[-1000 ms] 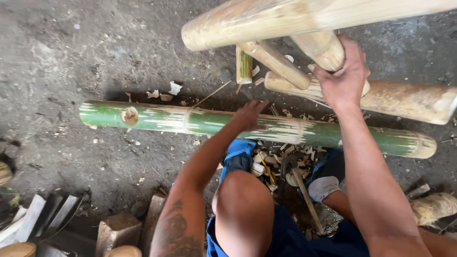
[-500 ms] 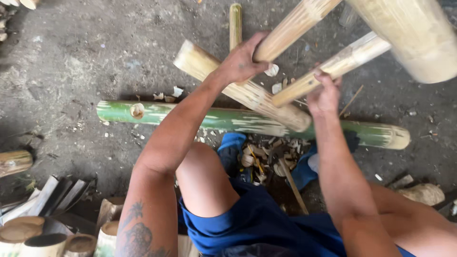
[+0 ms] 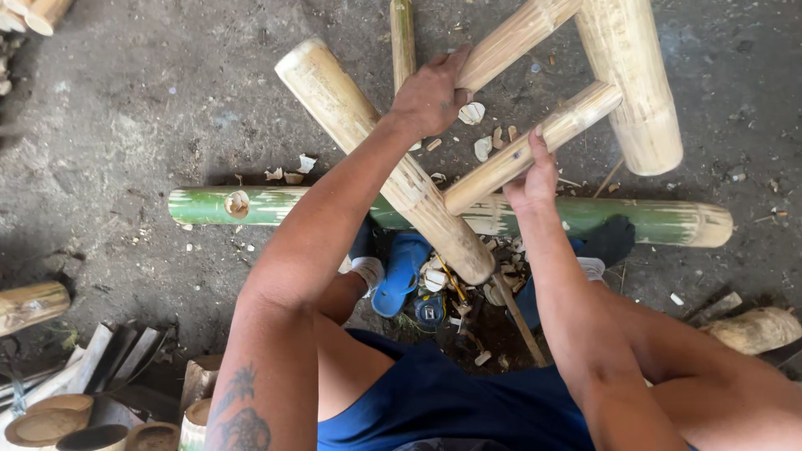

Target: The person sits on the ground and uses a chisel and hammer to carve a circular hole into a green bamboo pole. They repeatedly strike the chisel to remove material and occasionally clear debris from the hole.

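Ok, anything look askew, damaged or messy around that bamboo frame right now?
Nothing looks broken. The left hand and right hand each grip a thin rung of the pale bamboo frame, which is held tilted over the green bamboo pole. Shavings litter the ground, and a blue sandal lies among them.

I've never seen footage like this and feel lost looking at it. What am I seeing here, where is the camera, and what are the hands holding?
The camera sits on a person's head and looks down at their own arms and knees. The left hand grips one thin rung of a pale bamboo frame; the right hand grips a second rung. Under the frame, on the grey dirt floor, lies a long green bamboo pole, with wood chips around it. Blue sandals are by the feet.
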